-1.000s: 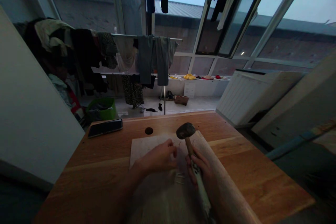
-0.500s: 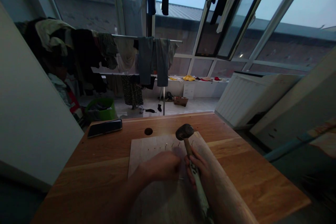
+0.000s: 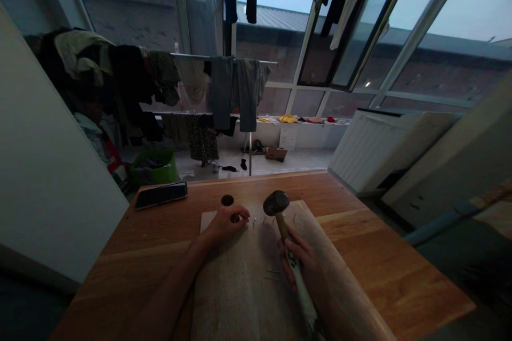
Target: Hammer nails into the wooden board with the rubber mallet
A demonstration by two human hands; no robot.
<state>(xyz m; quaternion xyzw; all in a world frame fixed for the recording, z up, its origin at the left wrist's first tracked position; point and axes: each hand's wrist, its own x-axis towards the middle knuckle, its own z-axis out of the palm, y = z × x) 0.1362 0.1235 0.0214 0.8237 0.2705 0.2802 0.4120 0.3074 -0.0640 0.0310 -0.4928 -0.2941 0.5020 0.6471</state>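
My right hand grips a rubber mallet by its handle. The mallet's dark head is raised over the far part of a wooden board. At the board's far left, the fingertips of my left hand are pinched together close to the surface; whatever they hold is too small to make out. Several nails stand in a row along the far side, to the right of these fingers. A few loose nails lie on the board beside my right hand.
The board rests on a wooden table with a round hole behind the board. A phone lies at the table's far left corner. Beyond are a laundry rack with clothes and a green basket.
My left hand has moved away and left from above the loose nails to the far row, uncovering those nails. The mallet has shifted slightly left, still in my right hand.
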